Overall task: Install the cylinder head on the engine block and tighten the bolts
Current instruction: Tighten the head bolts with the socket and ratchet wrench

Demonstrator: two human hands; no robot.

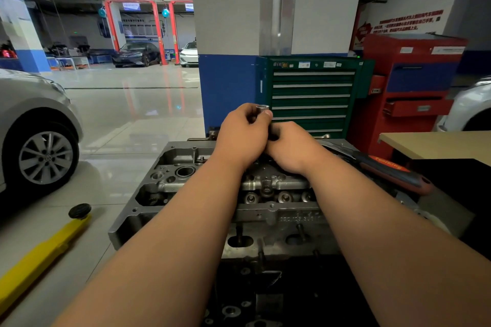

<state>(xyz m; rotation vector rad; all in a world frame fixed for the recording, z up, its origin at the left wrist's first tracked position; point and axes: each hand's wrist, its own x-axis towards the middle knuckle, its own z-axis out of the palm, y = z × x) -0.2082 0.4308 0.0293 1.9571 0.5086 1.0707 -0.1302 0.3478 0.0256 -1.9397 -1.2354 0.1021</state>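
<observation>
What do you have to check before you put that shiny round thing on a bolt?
1. Silver socket pinched firmly in the left hand: ok.
2. Socket joined to the dark tool that the right hand grips: cannot tell, the hands hide it.
3. Cylinder head sitting level, not tipped: ok.
4. Head bolts all in place: cannot tell, the arms hide them.
5. Orange-handled tool lying close by on the right: ok.
</observation>
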